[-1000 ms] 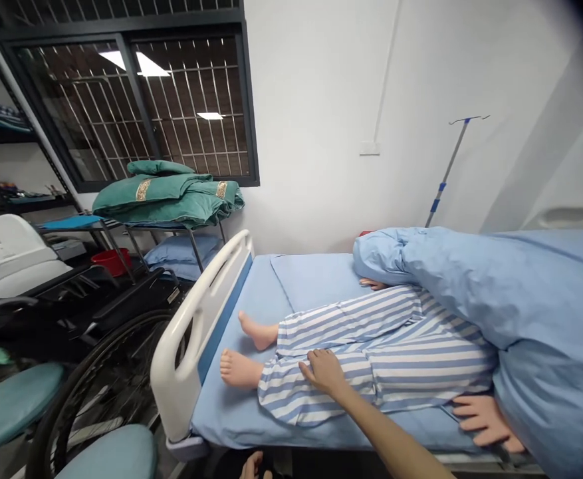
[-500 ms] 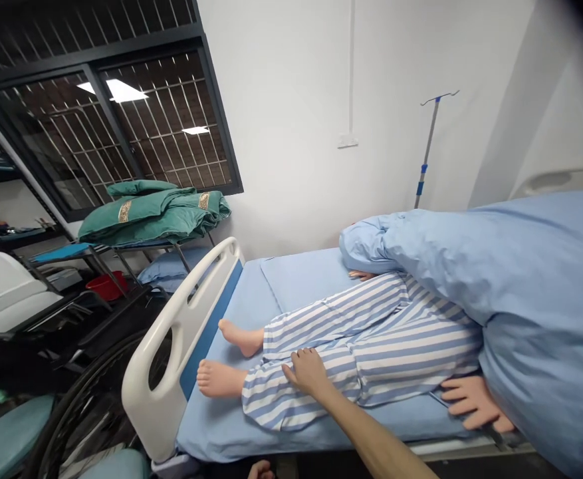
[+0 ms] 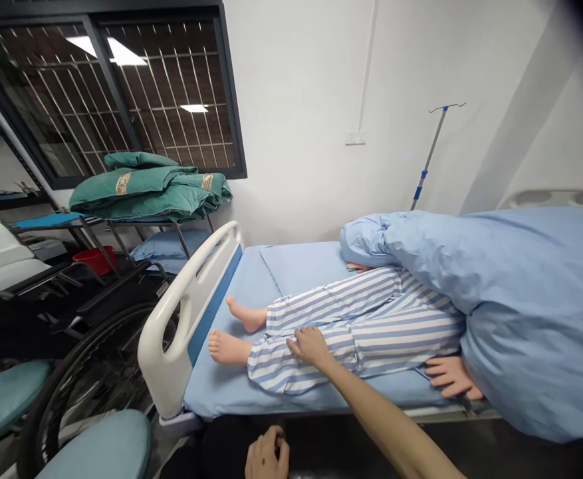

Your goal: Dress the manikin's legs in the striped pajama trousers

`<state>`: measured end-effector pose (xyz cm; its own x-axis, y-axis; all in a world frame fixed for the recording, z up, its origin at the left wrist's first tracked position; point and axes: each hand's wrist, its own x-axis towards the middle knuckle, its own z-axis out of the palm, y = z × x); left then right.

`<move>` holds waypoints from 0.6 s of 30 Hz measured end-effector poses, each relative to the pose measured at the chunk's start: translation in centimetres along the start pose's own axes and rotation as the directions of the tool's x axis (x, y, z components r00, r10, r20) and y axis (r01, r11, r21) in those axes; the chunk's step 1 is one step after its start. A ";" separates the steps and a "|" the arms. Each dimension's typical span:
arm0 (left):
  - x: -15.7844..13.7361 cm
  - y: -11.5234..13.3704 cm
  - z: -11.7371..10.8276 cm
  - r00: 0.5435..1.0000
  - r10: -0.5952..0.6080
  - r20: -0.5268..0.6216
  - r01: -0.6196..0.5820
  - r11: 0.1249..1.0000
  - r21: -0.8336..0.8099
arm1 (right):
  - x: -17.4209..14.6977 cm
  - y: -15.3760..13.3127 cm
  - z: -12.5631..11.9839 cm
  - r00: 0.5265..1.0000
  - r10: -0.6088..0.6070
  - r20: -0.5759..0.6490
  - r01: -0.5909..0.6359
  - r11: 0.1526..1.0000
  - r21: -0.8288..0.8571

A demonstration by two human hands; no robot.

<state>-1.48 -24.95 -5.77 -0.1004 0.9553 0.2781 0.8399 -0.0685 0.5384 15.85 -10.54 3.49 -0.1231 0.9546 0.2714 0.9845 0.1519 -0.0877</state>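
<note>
A manikin lies on the bed in blue-and-white striped trousers (image 3: 405, 336), with both bare feet (image 3: 230, 348) showing toward the footboard. My right hand (image 3: 311, 346) rests palm down on the nearer lower leg, fingers laid over the cloth and thumb apart. Low in the view, my left hand (image 3: 267, 456) hovers in front of the bed's near side, its fingers loosely curled in with nothing seen in them. A bunched light blue quilt (image 3: 530, 286) covers the manikin's upper body. One manikin hand (image 3: 453, 376) pokes out beneath it at the near edge.
The white footboard (image 3: 164, 346) stands left of the feet. Beside it are a wheelchair wheel (image 3: 86, 392) and teal stool seats (image 3: 104, 449). Green folded bedding (image 3: 156, 193) is piled under the window. An IV pole (image 3: 431, 153) rises behind the bed.
The view has tilted down and shifted, showing more of the floor side. My left hand has come further into view from below. My right hand stays on the same lower leg.
</note>
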 end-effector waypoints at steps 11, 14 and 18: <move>-0.2 0.1 -3.1 0.953 -0.002 0.304 0.003 1.000 -0.003 | 0.0 -0.1 -0.2 1.000 0.002 0.028 -0.002 1.000 -0.006; -0.6 -0.9 -2.6 0.943 -0.044 0.330 0.052 0.999 -0.015 | -0.1 -0.1 -0.3 1.000 0.002 0.022 -0.002 1.000 -0.005; -1.3 -2.0 -0.8 0.958 -0.083 0.273 0.108 0.991 -0.079 | -0.1 0.0 -0.2 1.000 -0.012 -0.004 0.012 1.000 -0.009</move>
<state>-3.50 -26.25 -6.58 -0.0206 0.9998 0.0048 0.7793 0.0130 0.6265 15.87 -10.70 3.60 -0.1345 0.9517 0.2760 0.9841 0.1609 -0.0754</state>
